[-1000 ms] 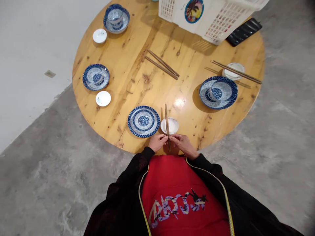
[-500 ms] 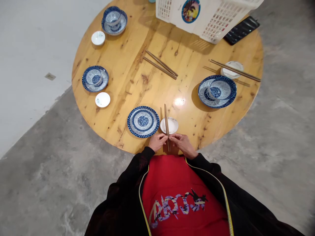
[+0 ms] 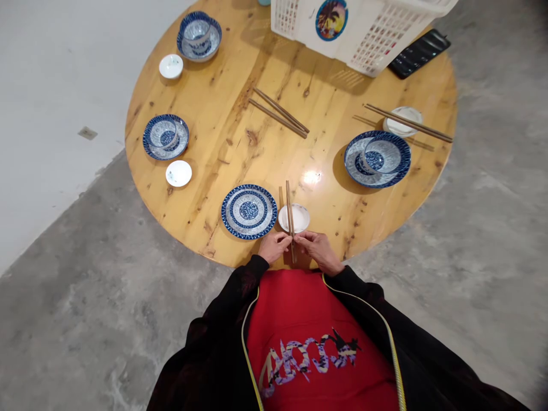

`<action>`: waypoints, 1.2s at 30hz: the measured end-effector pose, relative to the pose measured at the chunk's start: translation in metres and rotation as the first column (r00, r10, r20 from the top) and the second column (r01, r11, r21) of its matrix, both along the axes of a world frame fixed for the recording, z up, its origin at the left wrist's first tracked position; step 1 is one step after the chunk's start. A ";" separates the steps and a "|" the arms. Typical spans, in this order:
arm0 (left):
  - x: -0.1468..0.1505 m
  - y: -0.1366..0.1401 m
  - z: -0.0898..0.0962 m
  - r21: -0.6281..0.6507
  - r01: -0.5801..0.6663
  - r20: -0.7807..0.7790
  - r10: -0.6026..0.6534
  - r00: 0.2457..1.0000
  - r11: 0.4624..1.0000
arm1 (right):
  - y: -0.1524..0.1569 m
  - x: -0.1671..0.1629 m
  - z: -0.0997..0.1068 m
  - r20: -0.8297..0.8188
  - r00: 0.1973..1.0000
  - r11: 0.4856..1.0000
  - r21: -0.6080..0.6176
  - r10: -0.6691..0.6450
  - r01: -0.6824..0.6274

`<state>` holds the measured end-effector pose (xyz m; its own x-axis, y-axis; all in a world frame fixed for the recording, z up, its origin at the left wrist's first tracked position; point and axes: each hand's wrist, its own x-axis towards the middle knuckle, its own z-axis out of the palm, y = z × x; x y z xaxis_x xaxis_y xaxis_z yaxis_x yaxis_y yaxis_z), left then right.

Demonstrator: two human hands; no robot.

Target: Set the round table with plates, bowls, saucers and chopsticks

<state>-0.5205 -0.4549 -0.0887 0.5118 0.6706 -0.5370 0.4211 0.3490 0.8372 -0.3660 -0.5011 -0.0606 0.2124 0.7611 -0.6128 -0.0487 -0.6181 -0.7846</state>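
Note:
A pair of brown chopsticks [image 3: 290, 208] lies across a small white dish [image 3: 299, 218] near the table's front edge, pointing away from me. My left hand [image 3: 274, 246] pinches the pair from the left side, thumb and fingertips closed on it. From the right, my right hand [image 3: 317, 248] pinches the same chopsticks at about the same height. Just left of the dish lies a blue-and-white patterned plate [image 3: 249, 212] with nothing on it. The near ends of the chopsticks reach down between my hands, close to my red shirt [image 3: 317, 319].
The round wooden table [image 3: 214, 148] also bears a loose chopstick pair [image 3: 280, 114], a plate with bowl [image 3: 377, 160] at right beside a dish [image 3: 402, 117] with chopsticks across it, place settings at left [image 3: 166, 137], a white basket [image 3: 308, 28] and a black tray [image 3: 419, 54].

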 end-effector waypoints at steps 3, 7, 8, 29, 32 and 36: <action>0.000 0.000 0.000 0.014 0.008 -0.001 -0.008 1.000 1.000 | -0.001 0.001 -0.003 0.013 1.000 1.000 0.005 0.005 -0.005; 0.000 -0.001 0.000 0.024 0.011 -0.003 -0.011 1.000 1.000 | -0.002 0.002 -0.008 0.019 1.000 1.000 0.022 0.014 -0.014; 0.000 -0.001 0.001 0.021 0.010 0.000 -0.010 1.000 1.000 | -0.003 0.002 -0.009 0.019 1.000 1.000 0.024 0.015 -0.015; 0.002 -0.001 0.005 0.098 0.068 -0.070 -0.062 0.996 0.993 | -0.004 0.002 -0.002 0.045 0.999 1.000 0.006 0.021 -0.022; 0.003 -0.003 0.007 0.115 0.085 -0.107 -0.073 0.992 0.990 | -0.008 0.004 0.000 0.076 0.997 0.999 -0.006 0.031 -0.031; -0.001 -0.008 0.012 0.158 0.106 -0.158 -0.081 0.984 0.982 | -0.017 0.010 -0.003 0.103 0.995 1.000 -0.018 -0.006 0.008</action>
